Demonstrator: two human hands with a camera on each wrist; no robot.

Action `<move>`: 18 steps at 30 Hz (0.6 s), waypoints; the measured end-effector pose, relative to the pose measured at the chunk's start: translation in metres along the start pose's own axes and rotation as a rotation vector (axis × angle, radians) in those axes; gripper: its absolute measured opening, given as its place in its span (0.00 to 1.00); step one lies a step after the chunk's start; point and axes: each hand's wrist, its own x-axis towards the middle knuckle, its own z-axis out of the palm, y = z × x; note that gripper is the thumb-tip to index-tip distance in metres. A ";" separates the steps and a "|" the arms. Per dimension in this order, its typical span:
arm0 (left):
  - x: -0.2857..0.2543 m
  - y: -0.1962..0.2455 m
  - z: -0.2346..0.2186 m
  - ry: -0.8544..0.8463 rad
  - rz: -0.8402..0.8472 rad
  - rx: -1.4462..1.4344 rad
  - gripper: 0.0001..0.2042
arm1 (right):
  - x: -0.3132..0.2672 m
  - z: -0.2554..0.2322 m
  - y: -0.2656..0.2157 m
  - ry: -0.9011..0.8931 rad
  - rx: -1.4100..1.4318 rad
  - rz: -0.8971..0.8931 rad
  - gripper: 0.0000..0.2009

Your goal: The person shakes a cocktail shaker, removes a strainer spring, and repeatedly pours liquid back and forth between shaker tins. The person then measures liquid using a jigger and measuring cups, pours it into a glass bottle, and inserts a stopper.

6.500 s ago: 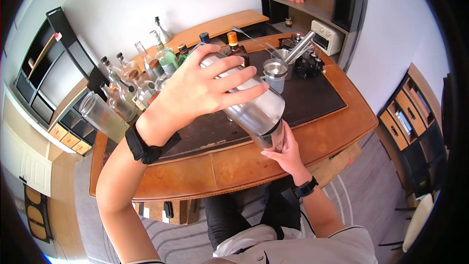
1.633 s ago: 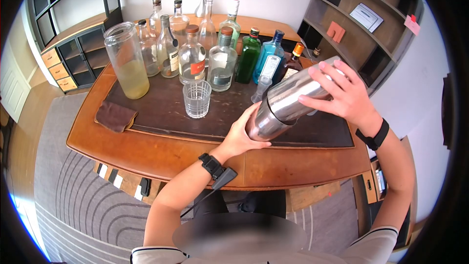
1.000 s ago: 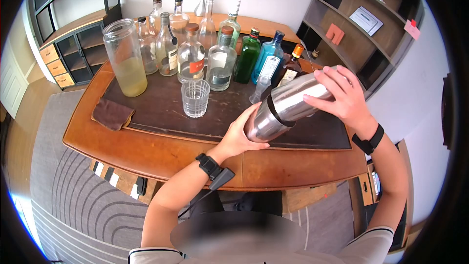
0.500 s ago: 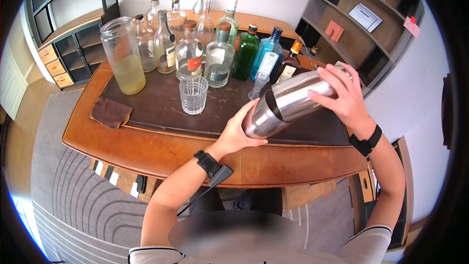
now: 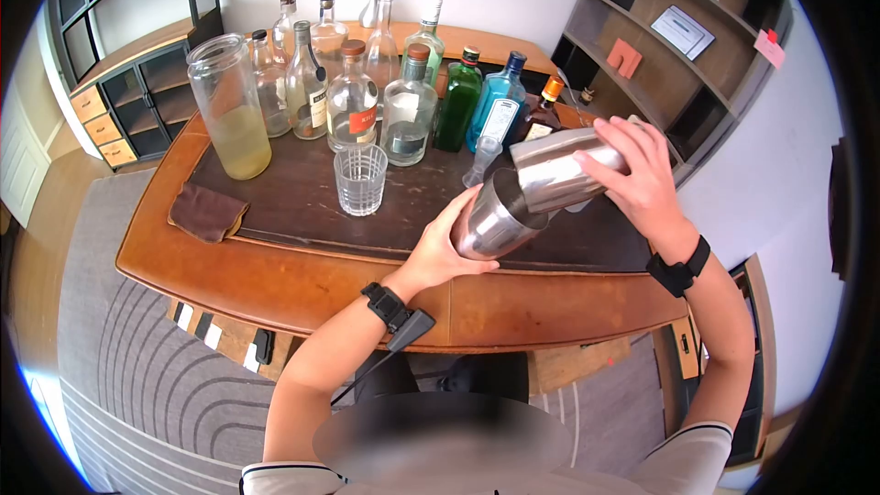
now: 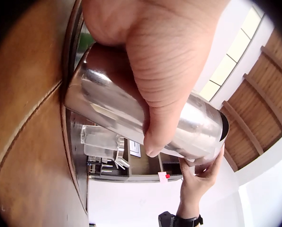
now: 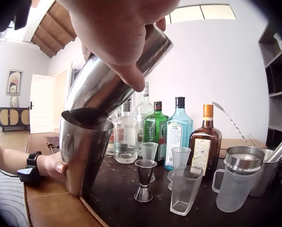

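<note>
My left hand (image 5: 438, 249) grips the lower metal tin (image 5: 500, 227), which leans with its open mouth up and to the right. Fingers of my right hand (image 5: 642, 165) curl round a second metal tin (image 5: 561, 170), tilted down toward that mouth. In the right wrist view the upper tin (image 7: 100, 87) meets the rim of the lower tin (image 7: 84, 153); whether anything runs between them cannot be seen. The left wrist view shows my left thumb (image 6: 160, 127) across the polished tin (image 6: 112, 101). A ribbed glass (image 5: 360, 181) stands left of the tins.
Several bottles (image 5: 353, 105) line the table's back, with a tall jar (image 5: 236, 133) of yellowish liquid at left and a folded brown cloth (image 5: 209, 213) before it. A double jigger (image 7: 144, 179), a small clear pitcher (image 7: 186, 189) and a strainer (image 7: 244, 158) on a frosted cup stand at right.
Since the oldest frame, the tins' slant has reversed, with my right hand now on the upper one. Over the last second the joined tins have come apart at the rims, showing the lower tin's mouth.
</note>
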 end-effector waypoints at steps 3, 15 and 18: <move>-0.002 0.004 0.000 0.008 -0.045 -0.012 0.54 | -0.002 0.003 -0.001 -0.045 -0.006 -0.047 0.25; -0.002 0.000 -0.001 0.002 -0.015 -0.014 0.55 | 0.000 0.007 0.000 -0.021 -0.047 -0.055 0.22; -0.002 0.004 -0.001 0.004 -0.044 -0.030 0.54 | -0.017 0.009 0.010 -0.003 -0.056 -0.007 0.22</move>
